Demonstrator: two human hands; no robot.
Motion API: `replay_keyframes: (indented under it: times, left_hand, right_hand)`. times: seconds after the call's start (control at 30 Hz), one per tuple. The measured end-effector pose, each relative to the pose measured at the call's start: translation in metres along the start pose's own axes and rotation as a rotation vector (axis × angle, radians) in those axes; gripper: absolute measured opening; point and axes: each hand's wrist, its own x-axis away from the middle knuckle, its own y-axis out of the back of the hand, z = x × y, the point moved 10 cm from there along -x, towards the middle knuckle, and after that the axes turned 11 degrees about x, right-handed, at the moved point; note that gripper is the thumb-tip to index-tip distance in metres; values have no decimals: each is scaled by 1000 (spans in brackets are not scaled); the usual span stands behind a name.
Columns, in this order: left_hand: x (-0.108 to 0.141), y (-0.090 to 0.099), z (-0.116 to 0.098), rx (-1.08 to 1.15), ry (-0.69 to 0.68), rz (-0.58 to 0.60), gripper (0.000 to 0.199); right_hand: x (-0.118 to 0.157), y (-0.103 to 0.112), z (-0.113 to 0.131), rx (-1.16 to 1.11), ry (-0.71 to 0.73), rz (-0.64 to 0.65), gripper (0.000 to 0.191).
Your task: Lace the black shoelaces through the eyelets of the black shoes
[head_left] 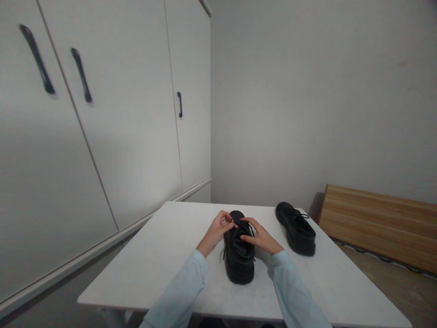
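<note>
A black lace-up shoe (239, 264) stands on the white table with its toe pointing away from me and its heel toward me. At the left side of its lacing is my left hand (219, 228), thumb and fingers pinched together near the laces; what lies between them is too small to make out. My right hand (257, 235) rests against the right side of the same shoe, thumb over the opening and fingers apart from it near the laces. Loose lace ends hang at the shoe's sides. A second black shoe (297, 233), its lace tied, stands farther right.
The white table (153, 264) extends around both shoes. White cabinets (136, 136) with dark handles line the left side, and a grey wall rises behind. A wood-grain panel (378, 225) leans beyond the table's right edge.
</note>
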Motion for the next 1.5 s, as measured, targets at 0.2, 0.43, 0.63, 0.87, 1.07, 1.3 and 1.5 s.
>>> replay_keyframes:
  times: [0.2, 0.43, 0.63, 0.87, 1.07, 1.3, 1.5]
  left_hand:
    - [-2, 6, -1, -84, -4, -21, 28]
    - [-3, 7, -2, -229, 3, 83, 33]
    - [-6, 20, 8, -307, 43, 65, 33]
    - [-3, 18, -13, -572, -108, -15, 15]
    - [-3, 25, -19, -567, -156, -90, 14]
    - [-4, 35, -18, -522, -173, -148, 14]
    - [-4, 44, -21, -493, -199, -225, 13]
  right_hand:
    - [0, 0, 0, 2, 8, -4, 56]
    - [1, 1, 2, 4, 1, -5, 56]
    - [1, 1, 2, 5, -5, 4, 55]
    - [0, 1, 4, 7, 2, 5, 56]
    - [1, 1, 3, 10, 7, 9, 55]
    - [1, 1, 1, 13, -6, 7, 55]
    - [1, 1, 3, 10, -7, 8, 55]
